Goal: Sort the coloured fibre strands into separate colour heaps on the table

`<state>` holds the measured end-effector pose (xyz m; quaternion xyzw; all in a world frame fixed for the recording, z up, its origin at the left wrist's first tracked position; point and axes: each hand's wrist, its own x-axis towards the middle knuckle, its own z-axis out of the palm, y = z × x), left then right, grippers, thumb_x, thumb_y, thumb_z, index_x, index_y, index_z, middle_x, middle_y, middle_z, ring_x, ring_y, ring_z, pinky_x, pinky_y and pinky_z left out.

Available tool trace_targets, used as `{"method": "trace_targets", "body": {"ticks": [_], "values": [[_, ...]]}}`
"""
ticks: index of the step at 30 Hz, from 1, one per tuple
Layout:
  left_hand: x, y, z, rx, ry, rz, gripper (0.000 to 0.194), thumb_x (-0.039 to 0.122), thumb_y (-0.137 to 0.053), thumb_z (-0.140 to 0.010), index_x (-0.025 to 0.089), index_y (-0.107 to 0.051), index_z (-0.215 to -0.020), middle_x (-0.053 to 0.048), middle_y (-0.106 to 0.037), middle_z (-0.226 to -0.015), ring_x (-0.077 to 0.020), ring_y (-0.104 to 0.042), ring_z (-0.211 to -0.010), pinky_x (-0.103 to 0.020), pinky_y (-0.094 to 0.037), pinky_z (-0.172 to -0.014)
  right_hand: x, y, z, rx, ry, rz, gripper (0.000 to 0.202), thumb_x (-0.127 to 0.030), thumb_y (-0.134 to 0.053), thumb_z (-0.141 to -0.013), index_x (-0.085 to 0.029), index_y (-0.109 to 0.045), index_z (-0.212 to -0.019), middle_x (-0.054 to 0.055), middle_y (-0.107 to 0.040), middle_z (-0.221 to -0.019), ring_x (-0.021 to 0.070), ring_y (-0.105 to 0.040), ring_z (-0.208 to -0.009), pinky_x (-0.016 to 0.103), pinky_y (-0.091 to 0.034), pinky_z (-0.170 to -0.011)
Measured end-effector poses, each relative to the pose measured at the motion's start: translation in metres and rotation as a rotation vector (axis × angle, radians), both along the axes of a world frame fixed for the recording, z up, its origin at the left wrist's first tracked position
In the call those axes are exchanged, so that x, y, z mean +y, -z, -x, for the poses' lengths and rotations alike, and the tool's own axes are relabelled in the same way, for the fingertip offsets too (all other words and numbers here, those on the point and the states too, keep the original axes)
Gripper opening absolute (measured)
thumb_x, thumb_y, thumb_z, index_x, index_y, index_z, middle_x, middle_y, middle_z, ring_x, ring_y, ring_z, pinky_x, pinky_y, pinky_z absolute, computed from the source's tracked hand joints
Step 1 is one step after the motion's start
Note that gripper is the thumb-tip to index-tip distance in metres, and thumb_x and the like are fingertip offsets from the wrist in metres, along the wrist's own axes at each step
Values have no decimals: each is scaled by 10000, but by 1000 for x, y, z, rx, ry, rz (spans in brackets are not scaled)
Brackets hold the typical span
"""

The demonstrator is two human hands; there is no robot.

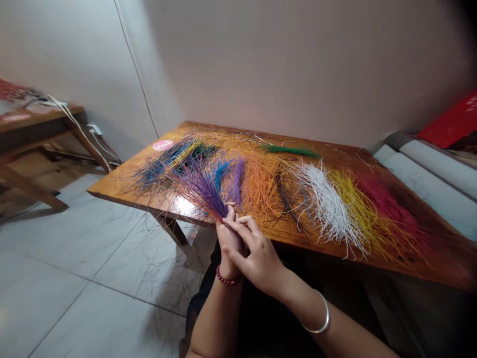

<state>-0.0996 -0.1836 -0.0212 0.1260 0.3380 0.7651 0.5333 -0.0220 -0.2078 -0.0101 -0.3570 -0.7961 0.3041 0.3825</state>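
Note:
My left hand is closed around the lower end of a bundle of thin purple and orange strands. The bundle fans out loosely, up and to the left, above the table's front edge. Across the left hand lies my right hand, its fingers bent and pressed together at the base of the same bundle. The hands partly cover each other, so the strands' lower ends are hidden. Beyond the bundle lie small piles of blue strands and purple strands, with orange strands beside them.
On the wooden table are mixed dark blue strands, green strands, white strands, yellow strands and pink strands. A wall stands behind. Another table with white cables is at left; a red object is at right.

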Motion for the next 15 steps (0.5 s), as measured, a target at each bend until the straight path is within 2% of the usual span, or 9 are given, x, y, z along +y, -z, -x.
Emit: {"method": "trace_targets", "body": {"ticks": [1,3,5,8,10,12,15], "values": [[0,0,-2,1,1,9,326,411,-728,-702,147,-566,-801,76,-359,-524,-47,-322,-426,-182,-257,-387,1,0,1,53,30,14,382,-417,-495,-896,-244,-589,-1223,90,-554,-1072,211,-563,-973,352,-456,-847],[1,-1,-5,-4,1,15,317,395,-737,-695,143,-573,-798,63,-415,-551,-49,-369,-457,-174,-291,-414,4,-2,2,176,53,78,270,-345,-442,-933,-237,-665,-1038,64,-593,-948,182,-578,-890,319,-453,-808],[1,-1,-8,-9,-21,1,304,382,-726,-712,150,-580,-841,61,-437,-575,-42,-386,-467,-161,-303,-428,8,-4,0,293,50,198,260,-355,-443,-934,-212,-656,-892,40,-592,-816,164,-572,-789,291,-451,-738],[0,0,-10,6,-9,-53,258,356,-691,-756,160,-583,-884,87,-351,-523,-28,-291,-403,-151,-227,-382,12,-5,-6,432,20,396,318,-415,-421,-936,-192,-575,-769,2,-531,-676,126,-503,-622,249,-415,-603],[0,-1,-12,24,-20,-61,248,353,-680,-768,164,-581,-894,91,-330,-513,-29,-266,-388,-155,-204,-369,12,-4,-8,451,10,428,370,-450,-370,-946,-189,-565,-771,1,-524,-680,118,-480,-606,242,-398,-587],[-1,-1,-12,30,-88,-21,273,375,-688,-758,161,-574,-884,81,-368,-539,-32,-311,-410,-158,-241,-386,8,-1,-9,416,4,372,406,-481,-328,-949,-191,-591,-842,21,-556,-755,131,-510,-676,252,-412,-634],[-1,-1,-13,54,-142,39,342,447,-676,-749,158,-562,-892,77,-370,-546,-43,-331,-426,-177,-262,-399,2,3,-6,299,24,226,327,-495,-466,-892,-202,-602,-942,38,-581,-859,157,-540,-767,272,-427,-692]]}}
